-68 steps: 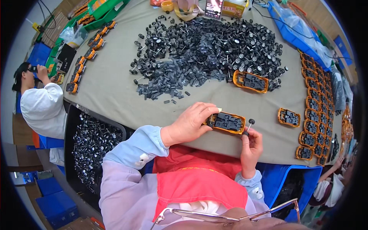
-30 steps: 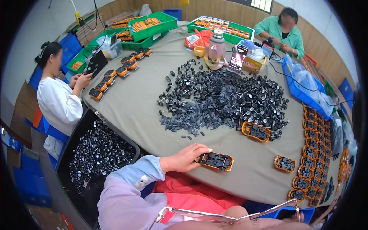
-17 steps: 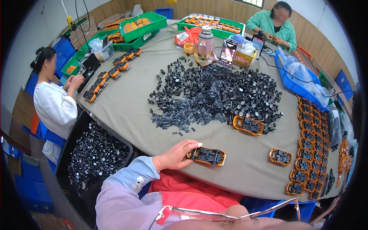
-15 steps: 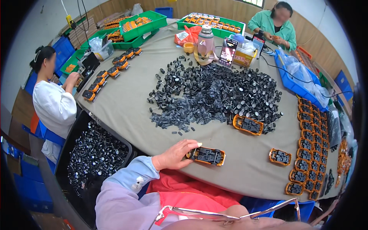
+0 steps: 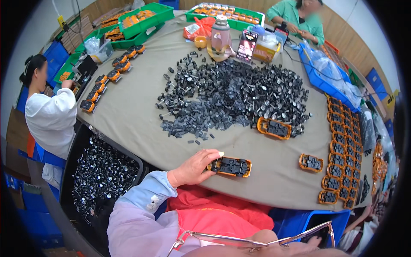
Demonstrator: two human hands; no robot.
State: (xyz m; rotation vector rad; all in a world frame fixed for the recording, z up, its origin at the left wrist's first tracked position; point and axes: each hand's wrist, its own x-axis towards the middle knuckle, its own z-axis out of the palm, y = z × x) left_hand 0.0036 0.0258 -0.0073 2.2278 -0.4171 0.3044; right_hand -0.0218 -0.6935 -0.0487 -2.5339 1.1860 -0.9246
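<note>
My left hand (image 5: pixel 192 168) grips the left end of an orange toy car (image 5: pixel 231 166), fingers on its far side and thumb on its near side. The car lies wheels-up on the cloth, its black underside and wheels showing. Beyond it, another upturned orange toy car body (image 5: pixel 274 128) rests against the front of a heap of black wheels on axles (image 5: pixel 274 92). Small dark flat pieces (image 5: pixel 205 120) are spread among the heap's left front. A further upturned car (image 5: pixel 311 162) sits to the right by itself. I cannot make out my right hand.
Rows of upturned cars (image 5: pixel 338 150) line the table's right side. A black bin of wheels (image 5: pixel 139 165) stands at the left, a blue bin (image 5: pixel 299 216) at the near right. A bottle (image 5: pixel 220 36) and phone (image 5: pixel 247 45) are behind the heap. Two people work at the far left and far right.
The view has shifted, so the table sits slightly higher and more of the blue bin at the near right shows. My left hand keeps its grip on the car.
</note>
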